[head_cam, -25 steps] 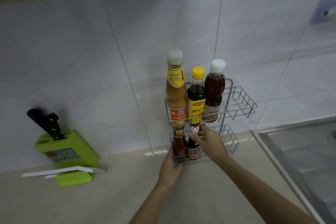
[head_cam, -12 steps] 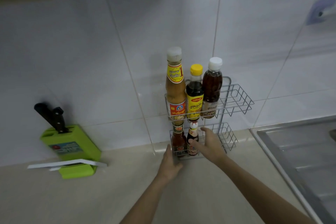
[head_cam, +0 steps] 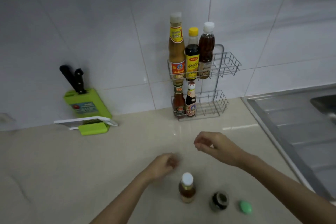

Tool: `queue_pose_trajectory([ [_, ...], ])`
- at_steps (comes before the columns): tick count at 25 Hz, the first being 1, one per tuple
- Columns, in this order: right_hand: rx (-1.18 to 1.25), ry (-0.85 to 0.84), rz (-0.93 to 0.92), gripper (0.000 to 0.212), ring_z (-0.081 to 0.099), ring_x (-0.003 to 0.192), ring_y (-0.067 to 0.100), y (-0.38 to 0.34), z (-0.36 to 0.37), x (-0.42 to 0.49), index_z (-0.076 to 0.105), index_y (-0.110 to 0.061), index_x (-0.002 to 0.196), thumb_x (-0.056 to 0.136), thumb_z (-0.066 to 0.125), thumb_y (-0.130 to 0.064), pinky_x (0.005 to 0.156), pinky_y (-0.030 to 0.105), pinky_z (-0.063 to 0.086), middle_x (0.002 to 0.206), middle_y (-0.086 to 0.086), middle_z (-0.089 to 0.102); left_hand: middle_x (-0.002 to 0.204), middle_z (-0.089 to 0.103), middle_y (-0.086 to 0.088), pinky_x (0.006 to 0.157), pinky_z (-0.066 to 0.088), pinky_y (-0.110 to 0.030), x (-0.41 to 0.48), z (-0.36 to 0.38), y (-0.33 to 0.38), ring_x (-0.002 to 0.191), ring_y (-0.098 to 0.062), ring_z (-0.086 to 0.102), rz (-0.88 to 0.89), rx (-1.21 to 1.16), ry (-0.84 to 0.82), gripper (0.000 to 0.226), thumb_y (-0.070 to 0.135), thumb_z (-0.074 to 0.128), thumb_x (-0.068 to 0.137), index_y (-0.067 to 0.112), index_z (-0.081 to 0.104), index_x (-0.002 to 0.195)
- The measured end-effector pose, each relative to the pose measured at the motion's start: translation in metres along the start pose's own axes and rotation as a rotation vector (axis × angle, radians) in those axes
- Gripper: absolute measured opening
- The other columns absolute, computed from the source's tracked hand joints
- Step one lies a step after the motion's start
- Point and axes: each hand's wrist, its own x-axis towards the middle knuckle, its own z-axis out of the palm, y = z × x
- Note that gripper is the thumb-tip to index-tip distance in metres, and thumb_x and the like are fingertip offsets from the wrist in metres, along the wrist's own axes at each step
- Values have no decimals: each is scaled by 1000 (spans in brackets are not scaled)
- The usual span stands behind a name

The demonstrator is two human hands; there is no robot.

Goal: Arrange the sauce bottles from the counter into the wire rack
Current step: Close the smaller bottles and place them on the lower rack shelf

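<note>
Counter front: white-capped bottle (head_cam: 187, 188), dark jar (head_cam: 219, 200), green lid (head_cam: 245, 206) (blurred) on counter (head_cam: 54, 169).
Left hand (head_cam: 162, 166): fingers curled loosely, empty.
Right hand (head_cam: 214, 144): fingers curled loosely, empty.
Wire rack (head_cam: 225, 65): three bottles up top, chili sauce bottle (head_cam: 178, 102) and dark sauce bottle (head_cam: 190, 102) on the lower tier.
Far left: green knife block (head_cam: 87, 104).

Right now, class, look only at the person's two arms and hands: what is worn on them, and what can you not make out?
Both forearms are bare as far as the frame shows: no sleeves, gloves, watch or bracelet in view. The left hand and right hand are blurred, so rings or nail details cannot be told.
</note>
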Motion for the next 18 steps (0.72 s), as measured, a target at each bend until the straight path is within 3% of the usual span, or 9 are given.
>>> queue_pose_trajectory([
  [3,-100,-177,-111,32,58,82,-2,-34,20,-38,59,-29,107,89,52,-54,70,12,45,95,-16,62,118,64,0,89,46,-11,-43,29,-15,108,-8,61,86,-22,-66,37,1,58,84,16,59,118],
  [7,-351,-196,-161,41,55,86,3,-55,34,-54,54,-30,113,85,51,-60,74,24,48,107,-12,59,120,63,14,94,49,-18,-76,58,-9,115,-2,59,81,-337,-84,52,14,74,74,28,54,120],
  [11,-578,-211,-200,36,58,93,15,-67,32,-43,55,-24,113,91,47,-52,81,33,47,107,-5,62,117,69,8,99,48,-24,-83,68,6,110,-4,63,47,-471,117,46,25,79,74,26,62,117],
  [14,-671,-277,-194,33,57,94,22,-78,29,-31,54,-19,108,92,47,-47,80,38,47,102,2,63,118,69,9,96,49,-22,-90,62,6,111,-6,63,62,-474,118,46,27,76,78,26,61,122],
  [18,-627,-377,-242,38,56,91,25,-89,18,-14,49,-16,106,94,41,-51,75,38,43,98,7,60,121,69,5,90,52,-19,-100,61,4,112,-10,64,96,-644,69,45,32,74,81,26,61,123],
])
